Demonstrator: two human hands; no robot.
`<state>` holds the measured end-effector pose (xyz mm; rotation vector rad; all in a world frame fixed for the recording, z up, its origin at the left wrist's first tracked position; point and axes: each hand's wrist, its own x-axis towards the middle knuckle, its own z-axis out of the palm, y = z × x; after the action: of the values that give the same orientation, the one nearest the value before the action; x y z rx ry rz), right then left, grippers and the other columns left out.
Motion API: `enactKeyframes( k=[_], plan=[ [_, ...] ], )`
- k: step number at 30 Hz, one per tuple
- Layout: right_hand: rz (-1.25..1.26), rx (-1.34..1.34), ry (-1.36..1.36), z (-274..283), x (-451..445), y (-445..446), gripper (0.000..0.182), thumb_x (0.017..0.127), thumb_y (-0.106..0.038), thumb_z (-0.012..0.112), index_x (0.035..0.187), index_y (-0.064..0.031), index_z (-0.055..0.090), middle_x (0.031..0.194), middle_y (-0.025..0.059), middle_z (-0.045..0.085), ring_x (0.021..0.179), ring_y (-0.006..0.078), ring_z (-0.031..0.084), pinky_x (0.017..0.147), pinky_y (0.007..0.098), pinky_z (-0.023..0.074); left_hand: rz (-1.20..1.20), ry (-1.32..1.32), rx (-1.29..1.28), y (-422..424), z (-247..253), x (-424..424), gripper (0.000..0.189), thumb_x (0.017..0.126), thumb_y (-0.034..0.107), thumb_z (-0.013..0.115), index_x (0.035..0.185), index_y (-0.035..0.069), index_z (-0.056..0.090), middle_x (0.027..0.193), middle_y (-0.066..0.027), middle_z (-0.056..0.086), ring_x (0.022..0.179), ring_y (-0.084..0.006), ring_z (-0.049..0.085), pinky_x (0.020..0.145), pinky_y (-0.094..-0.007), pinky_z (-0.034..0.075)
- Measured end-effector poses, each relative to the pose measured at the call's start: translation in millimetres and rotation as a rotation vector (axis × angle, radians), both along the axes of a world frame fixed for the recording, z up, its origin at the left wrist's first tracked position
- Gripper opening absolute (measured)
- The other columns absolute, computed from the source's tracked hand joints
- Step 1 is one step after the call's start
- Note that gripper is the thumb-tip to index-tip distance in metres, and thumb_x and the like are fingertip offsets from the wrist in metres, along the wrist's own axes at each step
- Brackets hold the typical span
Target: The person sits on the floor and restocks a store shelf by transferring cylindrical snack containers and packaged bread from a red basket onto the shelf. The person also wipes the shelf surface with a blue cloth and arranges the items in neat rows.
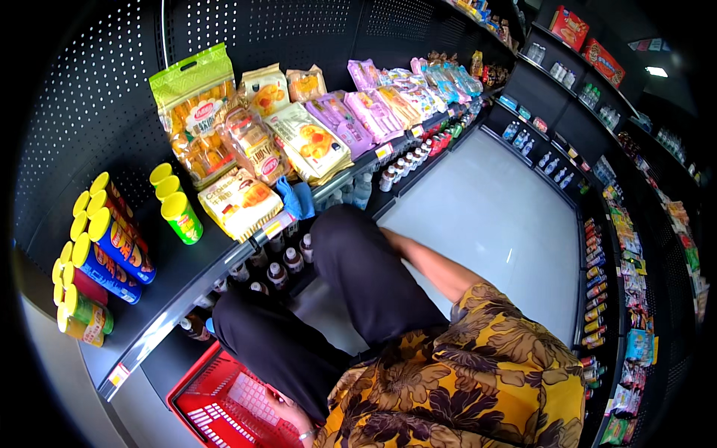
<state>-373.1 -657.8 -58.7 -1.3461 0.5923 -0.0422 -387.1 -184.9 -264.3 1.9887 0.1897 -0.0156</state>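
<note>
My left hand (290,413) is low in the view, over the red plastic shopping basket (193,371) by my left leg. Its fingers are partly hidden, so I cannot tell if they grip anything. Light floor shows through the basket's slotted bottom. My right forearm (434,266) reaches down behind my right knee, and that hand is out of view. Before my bent knees, a blue cloth (295,199) hangs over the shelf edge beside a bag of croissants (241,204). Drink bottles (277,274) stand on the lower shelf, close to my knees.
Canisters with yellow lids (120,241) stand at the shelf's left end. Packaged breads (308,143) and purple packs (341,120) line the shelf beyond. Pale floor (493,201) stretches to my right, bordered by shelves of bottled water (521,140) and snack packs (630,291).
</note>
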Motion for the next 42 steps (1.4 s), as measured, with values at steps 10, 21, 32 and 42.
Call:
enactKeyframes(
  k=[10,21,32,42],
  plan=[
    [-0.146,-0.872,0.071,68,-40,-116,0.04,0.097,-0.042,0.059,0.102,-0.0051,0.073,0.096,0.0077,0.074,0.09,0.0203,0.068,0.08,0.0358,0.051,-0.08,0.025,-0.19,17,-31,-5,0.046,0.105,0.024,0.05,0.141,-0.004,0.042,0.122,-0.0208,0.062,0.107,-0.0278,0.06,0.096,-0.0371,0.047],
    [2.028,-0.985,0.308,-131,-11,63,0.049,0.083,-0.051,0.067,0.099,-0.0056,0.074,0.092,0.0155,0.073,0.091,0.0357,0.069,0.081,0.0486,0.0543,-0.066,0.431,0.415,37,-41,-2,0.042,0.096,0.031,0.061,0.124,0.0,0.059,0.109,-0.0169,0.07,0.096,-0.0296,0.067,0.083,-0.0395,0.053],
    [1.888,0.022,0.353,-265,-97,127,0.038,0.101,-0.018,0.044,0.136,-0.0167,0.058,0.126,0.0095,0.067,0.109,0.0179,0.059,0.099,0.0389,0.046,-0.005,0.643,0.504,58,-54,-71,0.035,0.092,0.029,0.063,0.113,0.002,0.062,0.096,-0.0188,0.069,0.085,-0.034,0.068,0.075,-0.0411,0.053],
    [2.112,-0.082,0.024,-249,-70,108,0.035,0.096,-0.03,0.051,0.124,-0.0107,0.059,0.11,0.0215,0.068,0.106,0.0404,0.064,0.089,0.0492,0.0514,0.124,0.581,0.624,36,-37,-73,0.029,0.088,0.027,0.066,0.103,0.003,0.065,0.083,-0.0206,0.069,0.075,-0.038,0.068,0.067,-0.0425,0.053]
  ],
)
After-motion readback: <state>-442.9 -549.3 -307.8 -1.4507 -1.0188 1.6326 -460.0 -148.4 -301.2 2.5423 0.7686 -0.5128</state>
